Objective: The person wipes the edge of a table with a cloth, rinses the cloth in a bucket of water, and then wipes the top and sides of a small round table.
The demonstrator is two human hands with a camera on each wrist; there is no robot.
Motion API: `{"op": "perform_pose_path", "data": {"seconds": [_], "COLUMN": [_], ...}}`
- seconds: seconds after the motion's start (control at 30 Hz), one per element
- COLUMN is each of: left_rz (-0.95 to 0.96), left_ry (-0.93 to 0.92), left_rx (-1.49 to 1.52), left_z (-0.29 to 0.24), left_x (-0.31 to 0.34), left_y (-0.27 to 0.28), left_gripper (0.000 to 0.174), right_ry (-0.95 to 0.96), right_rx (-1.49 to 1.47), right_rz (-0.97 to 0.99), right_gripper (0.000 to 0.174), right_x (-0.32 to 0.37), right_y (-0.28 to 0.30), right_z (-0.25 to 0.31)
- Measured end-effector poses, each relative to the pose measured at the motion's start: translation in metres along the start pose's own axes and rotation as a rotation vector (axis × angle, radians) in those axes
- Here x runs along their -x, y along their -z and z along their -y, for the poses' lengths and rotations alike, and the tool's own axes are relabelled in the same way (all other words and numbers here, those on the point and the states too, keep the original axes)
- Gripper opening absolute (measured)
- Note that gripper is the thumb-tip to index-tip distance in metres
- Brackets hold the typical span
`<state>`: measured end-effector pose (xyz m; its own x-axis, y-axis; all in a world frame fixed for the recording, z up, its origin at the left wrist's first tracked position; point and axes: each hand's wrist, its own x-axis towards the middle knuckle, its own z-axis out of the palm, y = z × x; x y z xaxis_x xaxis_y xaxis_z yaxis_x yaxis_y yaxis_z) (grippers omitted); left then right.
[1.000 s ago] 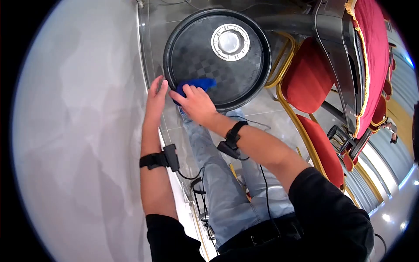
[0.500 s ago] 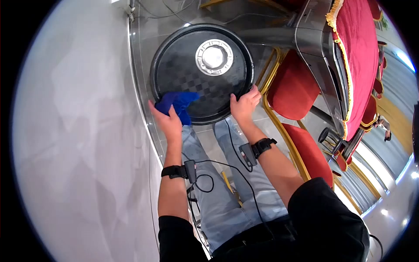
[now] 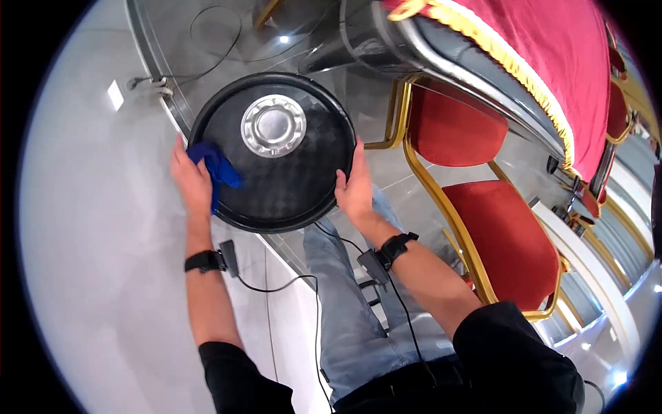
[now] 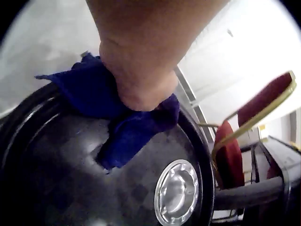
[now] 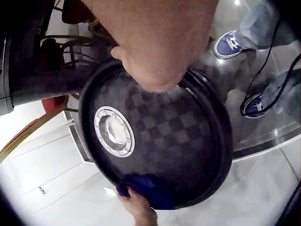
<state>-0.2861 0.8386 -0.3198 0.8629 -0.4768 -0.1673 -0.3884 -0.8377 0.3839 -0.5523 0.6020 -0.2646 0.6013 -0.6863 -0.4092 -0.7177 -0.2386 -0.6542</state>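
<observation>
A round black tray [image 3: 276,196] with a faint checkered surface is held between both hands. On its far part sits a silver metal ashtray [image 3: 274,126] with a scalloped rim. My left hand [image 3: 192,181] grips the tray's left rim with a blue cloth [image 3: 219,167] bunched under it. In the left wrist view the cloth [image 4: 127,141] drapes over the rim and onto the surface. My right hand [image 3: 355,190] holds the opposite rim, thumb on the upper side; its fingers are mostly hidden in the right wrist view.
Red chairs [image 3: 500,238] with gold frames stand to the right. Beyond them is a dark table under a red cloth [image 3: 510,48] with gold fringe. A white wall [image 3: 103,228] runs along the left. A black cable [image 3: 221,52] lies on the grey tiled floor.
The right hand has left the cloth and taken the tray's right rim. The left hand has taken over the cloth at the left rim. The tray has shifted left as the view turned.
</observation>
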Motion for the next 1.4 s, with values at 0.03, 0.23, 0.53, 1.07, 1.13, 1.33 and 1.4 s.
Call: {"op": "perform_pose_path", "data": {"seconds": [0.03, 0.23, 0.53, 1.07, 1.13, 1.33, 1.4], "left_rz": [0.036, 0.481, 0.399, 0.487, 0.496, 0.391, 0.342], "left_ry": [0.015, 0.17, -0.517, -1.144, -1.164, -1.191, -1.109], "left_rx": [-0.207, -0.264, -0.091, 0.031, -0.052, 0.139, 0.253], "left_z": [-0.023, -0.113, -0.143, -0.26, -0.261, -0.227, -0.216], "left_x": [-0.023, -0.105, -0.137, -0.016, -0.007, 0.033, 0.055], "left_y": [0.011, 0.031, -0.022, -0.062, -0.061, -0.043, -0.025], "left_gripper": [0.077, 0.08, 0.071, 0.042, 0.042, 0.038, 0.038], "right_ry": [-0.028, -0.115, -0.161, -0.157, -0.186, -0.294, -0.316], "right_rx": [-0.043, -0.073, -0.146, -0.186, -0.164, -0.012, -0.039], "right_rz": [0.005, 0.028, 0.072, 0.161, 0.194, 0.454, 0.343], "right_gripper": [0.088, 0.086, 0.088, 0.089, 0.09, 0.096, 0.098], "right_x": [-0.001, -0.001, -0.001, -0.002, -0.001, -0.014, -0.011], "right_y": [0.001, 0.003, 0.009, 0.002, 0.001, 0.014, 0.011], "right_z": [0.001, -0.005, -0.007, -0.036, -0.039, -0.049, -0.06]}}
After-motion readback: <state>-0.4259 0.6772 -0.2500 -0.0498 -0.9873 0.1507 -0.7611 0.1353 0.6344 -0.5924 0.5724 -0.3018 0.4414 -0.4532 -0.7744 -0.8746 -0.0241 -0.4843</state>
